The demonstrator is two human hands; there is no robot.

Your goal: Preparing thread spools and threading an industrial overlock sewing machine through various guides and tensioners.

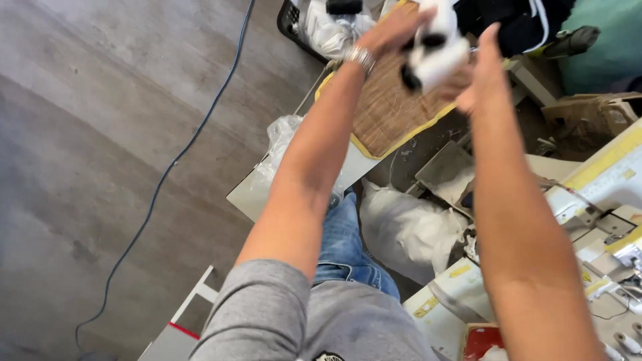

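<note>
We hold a white and black cloth piece (435,57) up at arm's length between both hands, above the far edge of the brown board (388,110) with its yellow rim. Our left hand (394,30) closes on one side and our right hand (478,70) on the other, likely to spread it for inspection.

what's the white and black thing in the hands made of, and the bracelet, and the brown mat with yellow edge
White and black piece: looks like soft fabric, blurred, so uncertain. Silver wrist bracelet: likely metal, it glints. Brown mat with yellow edge: seems woven or coarse textile, matte with a streaky grain. Both the left hand and right hand hold the piece.
</note>
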